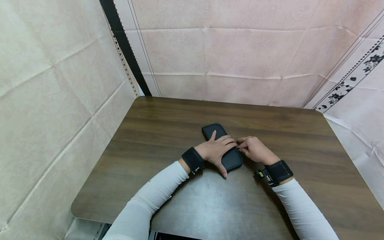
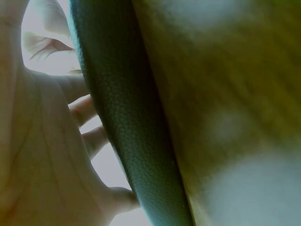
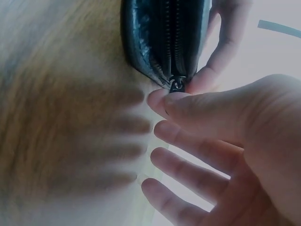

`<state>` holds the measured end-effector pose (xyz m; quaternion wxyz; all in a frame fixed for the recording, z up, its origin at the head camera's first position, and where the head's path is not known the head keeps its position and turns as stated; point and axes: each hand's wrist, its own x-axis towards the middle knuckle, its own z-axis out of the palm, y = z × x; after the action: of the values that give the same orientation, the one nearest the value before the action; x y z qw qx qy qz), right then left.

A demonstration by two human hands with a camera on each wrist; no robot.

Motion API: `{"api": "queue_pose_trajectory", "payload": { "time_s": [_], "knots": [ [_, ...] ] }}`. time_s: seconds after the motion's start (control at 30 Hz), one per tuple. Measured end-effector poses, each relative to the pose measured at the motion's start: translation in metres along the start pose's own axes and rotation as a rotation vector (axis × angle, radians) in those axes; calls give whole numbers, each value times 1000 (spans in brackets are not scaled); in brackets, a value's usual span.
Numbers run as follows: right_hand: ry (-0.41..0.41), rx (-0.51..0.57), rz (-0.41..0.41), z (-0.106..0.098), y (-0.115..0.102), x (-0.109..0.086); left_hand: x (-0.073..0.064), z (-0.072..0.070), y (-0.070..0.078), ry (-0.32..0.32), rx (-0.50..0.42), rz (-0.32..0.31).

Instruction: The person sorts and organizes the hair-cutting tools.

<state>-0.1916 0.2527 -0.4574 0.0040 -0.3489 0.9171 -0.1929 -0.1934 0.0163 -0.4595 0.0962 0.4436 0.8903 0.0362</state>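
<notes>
A black, leather-textured zippered case [image 1: 232,160] lies at a slant on the wooden table. My left hand [image 1: 216,150] spreads over its top, fingers extended across it and the thumb at its near edge. The left wrist view shows the palm [image 2: 47,141] beside the grained side of the case [image 2: 127,117]. At the case's right side is my right hand [image 1: 253,148]. Its thumb and index finger pinch the zipper pull [image 3: 177,85], the other fingers held apart. Two rows of zipper teeth [image 3: 172,37] run along the case from the slider.
The brown wooden table [image 1: 168,116] has rounded corners. Pale cloth sheets [image 1: 240,50] hang behind it and at both sides. A black strip [image 1: 126,46] runs down the back left corner. Black bands [image 1: 279,171] with small cameras circle both wrists.
</notes>
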Motion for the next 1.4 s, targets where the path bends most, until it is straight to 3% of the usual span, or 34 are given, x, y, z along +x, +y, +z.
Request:
{"api": "queue_pose_trajectory", "payload": {
  "time_s": [1.4],
  "knots": [
    [-71, 46, -12, -9, -2, -3, -1, -1, 3, -8, 22, -24]
  ]
}}
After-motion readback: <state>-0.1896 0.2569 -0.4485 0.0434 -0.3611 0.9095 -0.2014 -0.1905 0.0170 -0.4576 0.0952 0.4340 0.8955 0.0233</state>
